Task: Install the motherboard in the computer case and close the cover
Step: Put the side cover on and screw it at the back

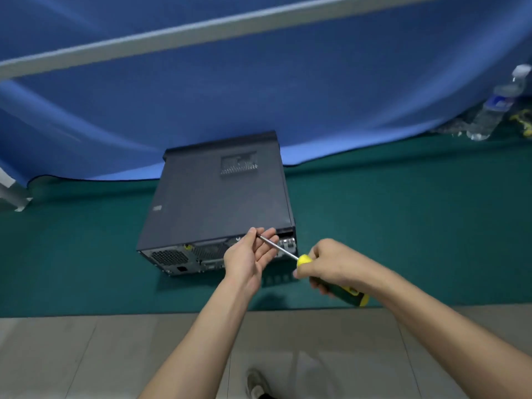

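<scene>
A dark grey computer case (218, 203) lies on its side on the green table mat (403, 226), its cover on top and its rear panel with vents and ports facing me. My right hand (331, 264) grips the yellow and green handle of a screwdriver (342, 289). Its metal shaft points up and left toward the case's rear. My left hand (250, 256) is just in front of the rear panel, thumb and fingers pinching the tip of the shaft. The motherboard is hidden inside the case.
A blue cloth (259, 96) hangs behind the table. A plastic water bottle (495, 108) lies at the far right, with a small yellow object (521, 119) beside it. The table's front edge runs above a tiled floor (86, 355), where a shoe (256, 384) shows.
</scene>
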